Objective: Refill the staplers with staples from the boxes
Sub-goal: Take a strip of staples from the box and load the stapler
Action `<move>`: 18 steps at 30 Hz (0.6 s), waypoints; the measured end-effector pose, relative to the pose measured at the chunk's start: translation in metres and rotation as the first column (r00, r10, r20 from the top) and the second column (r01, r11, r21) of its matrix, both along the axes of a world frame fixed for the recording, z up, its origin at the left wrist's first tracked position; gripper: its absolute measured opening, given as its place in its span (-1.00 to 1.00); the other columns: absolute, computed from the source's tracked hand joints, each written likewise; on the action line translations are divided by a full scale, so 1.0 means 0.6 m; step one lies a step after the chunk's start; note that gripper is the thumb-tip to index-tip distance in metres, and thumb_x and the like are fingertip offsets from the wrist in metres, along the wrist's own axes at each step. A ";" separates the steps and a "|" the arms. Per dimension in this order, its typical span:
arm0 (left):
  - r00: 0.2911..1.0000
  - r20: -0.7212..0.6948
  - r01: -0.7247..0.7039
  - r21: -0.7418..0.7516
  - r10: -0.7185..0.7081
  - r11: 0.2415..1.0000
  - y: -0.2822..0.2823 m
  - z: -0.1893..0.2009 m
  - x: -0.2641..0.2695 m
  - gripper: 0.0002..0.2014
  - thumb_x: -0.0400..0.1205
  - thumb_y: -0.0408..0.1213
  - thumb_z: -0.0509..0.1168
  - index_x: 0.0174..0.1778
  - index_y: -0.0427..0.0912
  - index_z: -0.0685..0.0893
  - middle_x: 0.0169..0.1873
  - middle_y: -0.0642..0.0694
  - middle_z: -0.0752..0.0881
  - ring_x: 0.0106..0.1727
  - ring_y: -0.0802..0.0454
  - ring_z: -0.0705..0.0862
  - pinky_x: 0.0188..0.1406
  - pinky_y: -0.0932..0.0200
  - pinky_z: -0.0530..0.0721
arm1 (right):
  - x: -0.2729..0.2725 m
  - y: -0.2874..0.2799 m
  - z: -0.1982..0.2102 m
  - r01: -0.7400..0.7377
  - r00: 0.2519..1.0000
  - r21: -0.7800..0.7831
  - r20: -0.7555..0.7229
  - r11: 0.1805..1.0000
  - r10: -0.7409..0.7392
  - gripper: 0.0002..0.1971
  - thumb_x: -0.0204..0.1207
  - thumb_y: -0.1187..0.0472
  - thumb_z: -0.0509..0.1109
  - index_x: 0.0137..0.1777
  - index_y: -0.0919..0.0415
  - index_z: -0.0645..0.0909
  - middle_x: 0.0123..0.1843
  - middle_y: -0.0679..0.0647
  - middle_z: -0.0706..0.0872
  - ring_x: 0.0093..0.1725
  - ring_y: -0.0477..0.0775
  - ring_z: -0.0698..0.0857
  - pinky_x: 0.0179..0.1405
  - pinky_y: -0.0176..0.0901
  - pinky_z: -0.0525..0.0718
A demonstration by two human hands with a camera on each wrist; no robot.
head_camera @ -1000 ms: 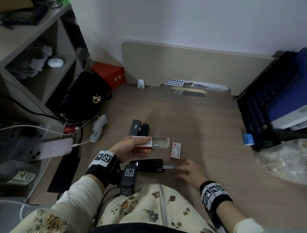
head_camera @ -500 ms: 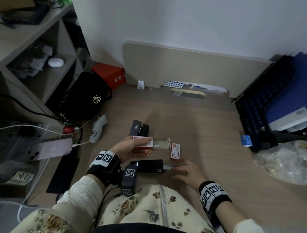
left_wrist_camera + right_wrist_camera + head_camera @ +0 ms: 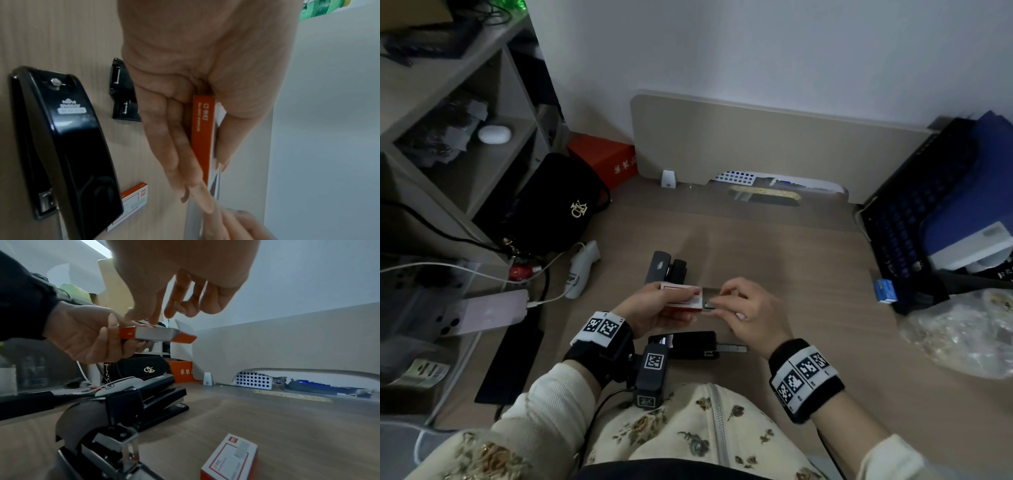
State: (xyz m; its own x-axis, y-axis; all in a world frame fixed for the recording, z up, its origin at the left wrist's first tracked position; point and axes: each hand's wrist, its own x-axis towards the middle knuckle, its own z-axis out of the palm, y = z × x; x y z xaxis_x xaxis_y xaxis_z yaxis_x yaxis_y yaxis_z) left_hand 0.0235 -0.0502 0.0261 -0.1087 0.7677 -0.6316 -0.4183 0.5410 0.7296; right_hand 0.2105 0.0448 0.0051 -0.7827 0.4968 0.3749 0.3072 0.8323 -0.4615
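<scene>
My left hand (image 3: 688,303) grips a red-and-white staple box (image 3: 678,291) above the desk, its inner tray (image 3: 710,291) pulled out to the right. My right hand (image 3: 714,303) is at the tray, thumb and forefinger pinching a small strip of staples at the sleeve's mouth. The right wrist view shows those fingertips (image 3: 151,319) on the tray's top. A black stapler (image 3: 688,344) lies below the hands with its metal magazine (image 3: 732,348) slid out. A second black stapler (image 3: 666,269) lies behind. A second staple box (image 3: 232,457) lies on the desk, hidden from the head view.
A black handbag (image 3: 554,205), a charging phone (image 3: 493,311) and a white handheld device (image 3: 582,267) sit at the left. At the right stand a black crate (image 3: 904,233), a small blue box (image 3: 885,291) and a clear plastic bag (image 3: 962,332).
My right hand has lifted off the near stapler's magazine and moved up to the box's tray, covering the second box. The left hand still holds the box in the same place.
</scene>
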 end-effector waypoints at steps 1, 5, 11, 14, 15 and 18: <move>1.000 -0.003 0.007 0.003 -0.007 1.000 -0.001 0.000 -0.001 -0.70 0.61 -0.24 0.38 0.19 -0.32 0.70 -0.34 -0.18 0.79 -0.43 0.04 0.77 -0.41 0.22 0.74 | -0.002 -0.001 -0.003 0.020 1.000 -0.005 0.020 1.000 -0.020 -0.71 0.50 -0.11 0.32 -0.12 0.04 0.78 -0.10 -0.08 0.67 -0.17 -0.07 0.64 -0.36 -0.08 0.69; 0.999 -0.003 0.032 0.019 -0.032 0.999 -0.003 0.001 -0.005 -0.81 0.64 -0.26 0.34 0.12 -0.22 0.74 -0.29 -0.17 0.78 -0.43 0.05 0.76 -0.37 0.21 0.76 | -0.006 -0.008 -0.003 0.070 0.998 -0.054 0.009 0.996 -0.070 -0.68 0.54 -0.09 0.27 -0.16 0.06 0.79 -0.14 -0.09 0.68 -0.18 -0.08 0.65 -0.35 -0.06 0.69; 0.999 0.005 0.052 0.007 -0.052 0.999 -0.004 0.000 -0.004 -0.80 0.65 -0.27 0.34 0.14 -0.22 0.74 -0.26 -0.19 0.77 -0.43 0.06 0.76 -0.40 0.23 0.74 | -0.002 -0.011 0.007 0.116 0.993 -0.160 0.045 0.980 -0.110 -0.73 0.54 -0.03 0.34 -0.14 0.12 0.78 -0.14 -0.08 0.67 -0.22 -0.10 0.64 -0.28 -0.23 0.62; 0.999 0.008 0.050 0.007 -0.050 0.999 -0.004 0.001 -0.004 -0.79 0.64 -0.26 0.34 0.15 -0.23 0.73 -0.24 -0.22 0.76 -0.43 0.06 0.76 -0.39 0.22 0.75 | -0.004 -0.012 0.011 0.135 0.990 -0.231 -0.007 0.963 -0.140 -0.81 0.56 0.14 0.40 -0.16 0.24 0.77 -0.16 -0.01 0.66 -0.25 -0.08 0.63 -0.26 -0.38 0.55; 0.999 0.008 0.049 0.009 -0.049 0.999 -0.004 0.000 -0.004 -0.76 0.63 -0.25 0.34 0.17 -0.25 0.73 -0.24 -0.23 0.76 -0.43 0.06 0.76 -0.39 0.22 0.75 | -0.004 -0.012 0.013 0.132 0.990 -0.246 -0.020 0.960 -0.141 -0.81 0.57 0.17 0.40 -0.17 0.27 0.76 -0.16 0.01 0.65 -0.25 -0.11 0.61 -0.25 -0.46 0.52; 0.999 0.012 0.045 0.010 -0.045 0.999 -0.004 0.000 -0.006 -0.74 0.63 -0.24 0.35 0.18 -0.26 0.72 -0.26 -0.21 0.77 -0.43 0.06 0.76 -0.37 0.21 0.76 | -0.002 -0.011 0.016 0.084 0.995 -0.274 -0.028 0.958 -0.095 -0.85 0.53 0.17 0.44 -0.14 0.25 0.77 -0.14 0.00 0.65 -0.18 -0.13 0.58 -0.20 -0.61 0.47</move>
